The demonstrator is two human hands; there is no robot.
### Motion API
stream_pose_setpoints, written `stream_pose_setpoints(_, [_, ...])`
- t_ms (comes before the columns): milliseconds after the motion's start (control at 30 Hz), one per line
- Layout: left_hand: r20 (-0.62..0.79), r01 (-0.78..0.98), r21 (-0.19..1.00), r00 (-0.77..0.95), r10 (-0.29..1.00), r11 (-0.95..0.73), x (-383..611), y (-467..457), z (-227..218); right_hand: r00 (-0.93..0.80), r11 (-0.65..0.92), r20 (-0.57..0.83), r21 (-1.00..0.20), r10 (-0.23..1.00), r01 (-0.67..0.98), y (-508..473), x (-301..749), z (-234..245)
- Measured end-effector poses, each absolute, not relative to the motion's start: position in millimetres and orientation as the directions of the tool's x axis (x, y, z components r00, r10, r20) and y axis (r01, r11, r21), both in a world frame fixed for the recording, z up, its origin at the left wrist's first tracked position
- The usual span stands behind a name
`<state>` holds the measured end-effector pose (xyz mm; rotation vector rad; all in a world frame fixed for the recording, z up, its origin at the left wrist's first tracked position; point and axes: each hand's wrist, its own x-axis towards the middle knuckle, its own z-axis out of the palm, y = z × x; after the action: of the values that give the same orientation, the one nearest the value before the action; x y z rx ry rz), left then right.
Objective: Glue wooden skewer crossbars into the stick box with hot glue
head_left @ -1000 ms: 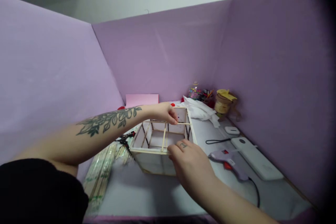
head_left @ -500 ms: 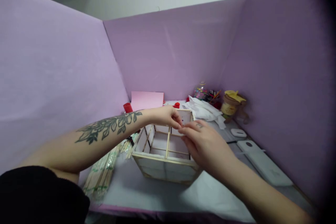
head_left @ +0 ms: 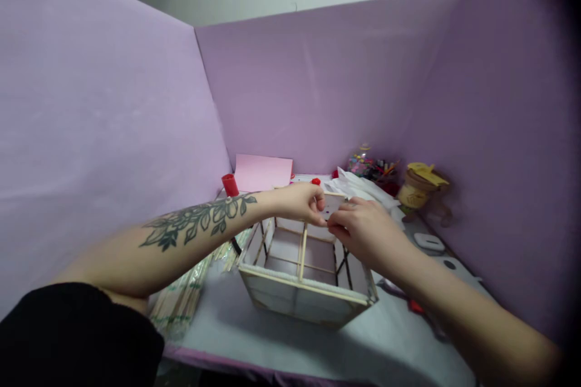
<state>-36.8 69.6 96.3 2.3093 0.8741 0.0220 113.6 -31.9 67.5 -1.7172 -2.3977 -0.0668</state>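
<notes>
A box-shaped frame of thin wooden sticks (head_left: 302, 257), with white sheet material on its sides, stands on the table, its top crossed by sticks. Over its far part my left hand (head_left: 305, 202) reaches in with the fingers curled into a pinch. From the right my right hand (head_left: 365, 227) meets it, thumb and fingers also pinched. The fingertips almost touch; whatever is between them is too small or hidden to make out. Part of the frame's far edge lies behind my hands.
Bundled wooden sticks in clear wrap (head_left: 179, 296) lie left of the frame. Behind are a red cylinder (head_left: 230, 185) and pink sheet (head_left: 263, 172). At right sit crumpled white material (head_left: 363, 187), a yellow-lidded cup (head_left: 417, 187) and a white case (head_left: 429, 242). Purple panels enclose the table.
The view has shifted, so most things appear farther right. My right hand sits farther back along the frame, uncovering its near right corner. Both hands stay pinched close together.
</notes>
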Motion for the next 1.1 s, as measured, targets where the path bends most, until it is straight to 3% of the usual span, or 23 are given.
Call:
stream_pose_setpoints(100, [-0.045,0.562,0.386,0.803,0.594,-0.731,-52.2,72.9,120.3,-0.329,0.344,0.187,-0.051,0.926,0.938,-31.1,113.8,65.8])
stream_pose_setpoints(233, [-0.241,0.633,0.127,0.767,0.595,-0.764,-81.1,74.9,133.5,-0.357,0.369,0.193,-0.027,0.914,0.929,-29.7,114.5,64.7])
stream_pose_setpoints(333, [-0.31,0.618,0.028,0.753,0.58,-0.786,-94.9,74.9,125.4,-0.374,0.382,0.197,-0.005,0.906,0.924,-28.5,114.1,65.2])
stream_pose_setpoints(533, [-0.371,0.596,0.065,0.759,0.535,-0.801,-97.8,83.9,113.3,-0.391,0.396,0.179,0.013,0.903,0.918,-26.8,111.2,66.3])
stream_pose_setpoints(733, [-0.434,0.615,0.175,0.749,0.5,-0.769,-100.7,91.8,110.6,-0.387,0.396,0.12,-0.065,0.914,0.916,-20.6,112.5,66.0])
stream_pose_setpoints(900, [-0.478,0.627,0.253,0.743,0.468,-0.737,-104.4,98.8,108.7,-0.424,0.415,-0.044,-0.142,0.904,0.899,-5.7,109.9,81.9])
stream_pose_setpoints(1100, [-0.514,0.625,0.229,0.729,0.453,-0.746,-99.0,103.7,111.6,-0.506,0.444,-0.277,-0.258,0.817,0.858,20.6,107.3,103.9])
